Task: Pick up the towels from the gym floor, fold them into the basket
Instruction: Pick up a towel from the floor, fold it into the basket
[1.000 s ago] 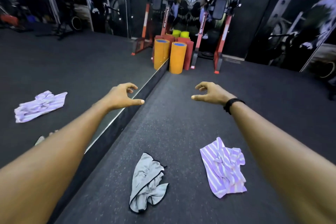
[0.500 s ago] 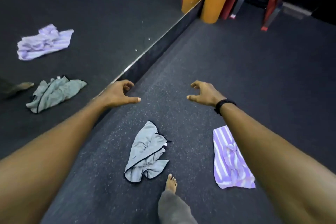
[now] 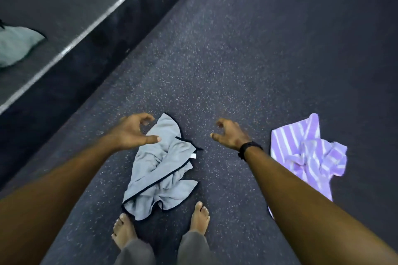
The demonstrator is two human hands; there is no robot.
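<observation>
Both arms reach out over the dark speckled gym floor [image 3: 247, 54]. Left hand [image 3: 131, 133] hangs above the upper left part of the crumpled grey towel [image 3: 160, 170], fingers loosely curled, thumb out, holding nothing; can't tell if it touches the cloth, looks just above. Right hand [image 3: 230, 137], black wristband [image 3: 247, 149] on the wrist, is over bare floor between the two towels, fingers also loosely curled, nothing in it.

Grey towel has a dark trim edge and a small white tag, bunched up, lying just in front of the bare feet: left foot [image 3: 123, 230] touches or nearly touches its lower corner, right foot [image 3: 200, 217] is just beside its lower right edge. Grey trouser legs [image 3: 191, 247] are cut off at the bottom edge.

Purple-and-white striped towel [image 3: 308, 153] lies crumpled to the right, its lower left part hidden behind the right forearm.

Wall mirror [image 3: 64, 2] runs along the floor's left edge with a pale frame strip; in it a blurred grey cloth reflection [image 3: 17, 43], cut off at the left edge.
</observation>
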